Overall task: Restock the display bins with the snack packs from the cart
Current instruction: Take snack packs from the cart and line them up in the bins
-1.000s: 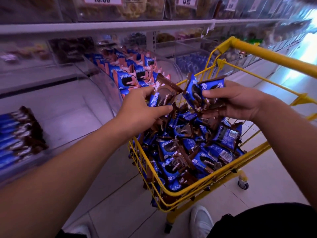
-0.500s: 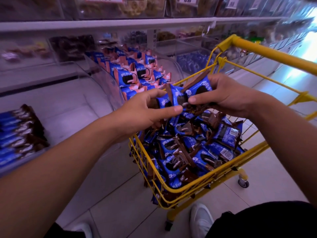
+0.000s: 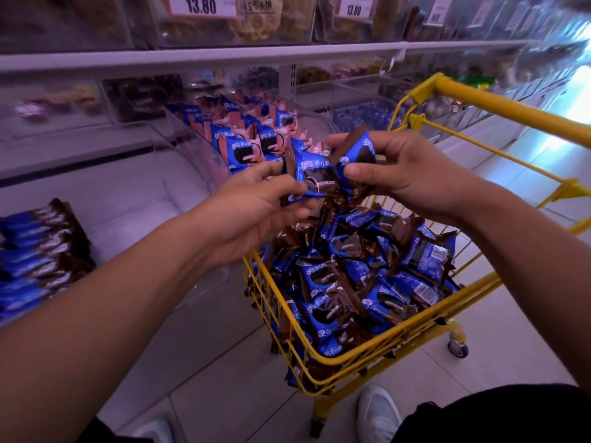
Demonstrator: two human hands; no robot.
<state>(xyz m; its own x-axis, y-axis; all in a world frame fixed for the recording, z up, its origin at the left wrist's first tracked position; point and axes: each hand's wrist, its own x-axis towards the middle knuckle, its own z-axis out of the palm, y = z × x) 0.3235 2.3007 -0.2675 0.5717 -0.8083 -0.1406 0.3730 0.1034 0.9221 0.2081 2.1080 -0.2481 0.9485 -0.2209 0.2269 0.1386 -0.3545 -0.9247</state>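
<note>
Snack packs [image 3: 315, 177] in both hands' grip

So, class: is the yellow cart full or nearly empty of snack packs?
Full. Blue and brown snack packs are heaped to the yellow cart rim, and both hands hold more packs above the heap.

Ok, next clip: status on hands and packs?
Left hand pinching one blue pack, right hand gripping another. Both held above the loaded yellow cart. Nothing between them and the bins.
</note>
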